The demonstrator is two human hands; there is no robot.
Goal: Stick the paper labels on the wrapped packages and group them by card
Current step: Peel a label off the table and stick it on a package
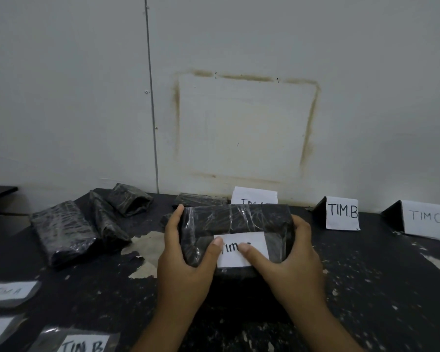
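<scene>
Near the middle of the tabletop (pixel 366 275), I am gripping the wrapped package (pixel 235 219) by its ends, left hand (pixel 186 262) and right hand (pixel 292 257) curled round it, thumbs pressing the paper label (pixel 254 246). The film is looking slick to me and the bundle fairly firm.

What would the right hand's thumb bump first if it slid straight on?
Probably the left hand, its thumb facing the right hand across the white paper label on the black plastic-wrapped package.

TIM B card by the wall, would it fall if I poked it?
Probably. The TIM B card looks like thin folded paper, so likely light and easy to slide or tip. Its tent-like fold should steady it a little.
</scene>
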